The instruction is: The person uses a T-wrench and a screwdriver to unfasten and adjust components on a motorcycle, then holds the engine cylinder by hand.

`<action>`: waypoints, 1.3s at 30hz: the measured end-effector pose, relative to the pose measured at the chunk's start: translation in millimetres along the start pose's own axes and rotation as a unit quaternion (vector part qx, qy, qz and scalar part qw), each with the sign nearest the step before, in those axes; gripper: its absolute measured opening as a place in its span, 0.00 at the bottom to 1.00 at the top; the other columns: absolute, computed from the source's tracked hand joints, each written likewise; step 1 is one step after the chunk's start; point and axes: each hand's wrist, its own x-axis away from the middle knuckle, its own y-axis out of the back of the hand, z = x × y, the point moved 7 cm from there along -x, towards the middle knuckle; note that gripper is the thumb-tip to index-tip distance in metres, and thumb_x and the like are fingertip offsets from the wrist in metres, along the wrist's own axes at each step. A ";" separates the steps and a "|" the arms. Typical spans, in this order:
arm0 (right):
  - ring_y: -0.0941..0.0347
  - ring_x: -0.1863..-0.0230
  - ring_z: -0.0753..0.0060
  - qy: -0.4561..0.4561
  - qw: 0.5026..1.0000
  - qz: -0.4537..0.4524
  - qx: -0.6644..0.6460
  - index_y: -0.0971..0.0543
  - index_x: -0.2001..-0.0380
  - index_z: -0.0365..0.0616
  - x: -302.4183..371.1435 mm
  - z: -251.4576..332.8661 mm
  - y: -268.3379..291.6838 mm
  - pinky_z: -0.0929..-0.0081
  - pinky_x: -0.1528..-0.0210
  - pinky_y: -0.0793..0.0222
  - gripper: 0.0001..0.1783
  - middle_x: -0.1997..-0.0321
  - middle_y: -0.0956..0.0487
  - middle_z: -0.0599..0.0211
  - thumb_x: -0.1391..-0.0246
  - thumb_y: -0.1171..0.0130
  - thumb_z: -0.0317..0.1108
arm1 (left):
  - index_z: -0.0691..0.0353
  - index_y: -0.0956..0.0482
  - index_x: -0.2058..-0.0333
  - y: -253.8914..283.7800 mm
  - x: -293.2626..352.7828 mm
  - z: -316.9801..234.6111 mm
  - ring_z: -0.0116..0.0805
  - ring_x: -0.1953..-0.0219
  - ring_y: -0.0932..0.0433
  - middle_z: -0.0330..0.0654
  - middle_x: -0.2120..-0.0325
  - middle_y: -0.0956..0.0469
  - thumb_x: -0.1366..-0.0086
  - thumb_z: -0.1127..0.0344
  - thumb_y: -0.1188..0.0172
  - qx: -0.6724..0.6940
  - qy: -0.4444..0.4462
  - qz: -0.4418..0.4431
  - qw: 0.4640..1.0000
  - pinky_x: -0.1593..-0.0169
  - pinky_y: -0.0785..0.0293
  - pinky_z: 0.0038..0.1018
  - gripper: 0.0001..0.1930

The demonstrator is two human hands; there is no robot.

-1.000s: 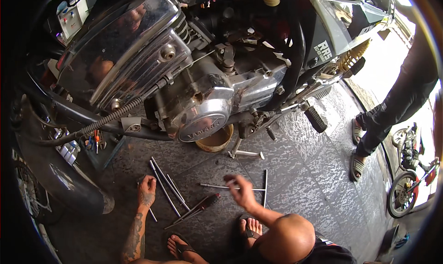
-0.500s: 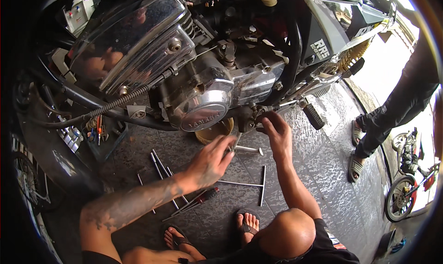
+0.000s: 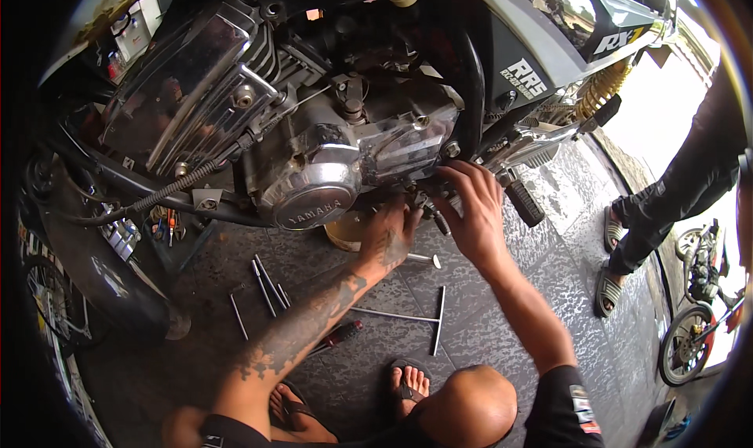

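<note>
Under the rear of the chrome engine cover [image 3: 318,193], both my hands work close together at a small metal pedal linkage [image 3: 421,203]. My left hand [image 3: 389,236] comes from below with its fingers bent together. They press at the linkage's left side, and whatever they grip is hidden behind them. On the other side, my right hand [image 3: 475,213] arches over the linkage, thumb and fingers apart. Its fingertips touch near the lower engine edge, and nothing shows between them. A short dark peg [image 3: 441,225] points down between the hands. Behind my left hand stands a tan basin [image 3: 342,233].
On the dark tiled floor lie a T-handle wrench [image 3: 438,320], several metal rods [image 3: 269,286] and a red-and-black screwdriver handle [image 3: 343,333]. A rubber footpeg [image 3: 525,203] juts out right of my hand. A person's sandalled feet [image 3: 609,290] stand at right, near a second motorcycle [image 3: 690,322].
My left hand has moved up and right, from over the basin to the linkage. My right hand has shifted upward, its fingers more spread. The view has shifted slightly.
</note>
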 end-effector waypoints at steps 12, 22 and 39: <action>0.25 0.67 0.65 0.190 0.938 0.291 0.000 0.30 0.64 0.44 -13.3 7.7 -46.1 0.70 0.60 0.36 0.11 0.73 0.25 0.67 0.54 0.46 0.28 | 0.66 0.28 0.64 0.7 7.7 -10.4 0.47 0.72 0.24 0.50 0.76 0.26 0.38 0.68 0.43 -0.009 -0.034 -0.200 0.979 0.70 0.30 0.35 0.08; 0.24 0.64 0.58 0.165 0.932 0.322 -0.007 0.29 0.64 0.42 -14.7 11.4 -48.5 0.62 0.56 0.37 0.11 0.72 0.23 0.62 0.54 0.48 0.25 | 0.63 0.31 0.68 0.9 3.1 -3.8 0.49 0.75 0.27 0.48 0.78 0.29 0.39 0.64 0.41 0.034 -0.028 -0.141 0.989 0.72 0.32 0.38 0.10; 0.28 0.64 0.53 0.119 0.932 0.339 -0.049 0.28 0.65 0.41 -10.7 10.1 -49.2 0.63 0.57 0.38 0.09 0.69 0.24 0.61 0.47 0.44 0.33 | 0.66 0.32 0.62 -3.0 10.9 0.1 0.52 0.69 0.27 0.52 0.72 0.28 0.36 0.66 0.48 0.022 -0.042 -0.132 0.990 0.66 0.32 0.39 0.09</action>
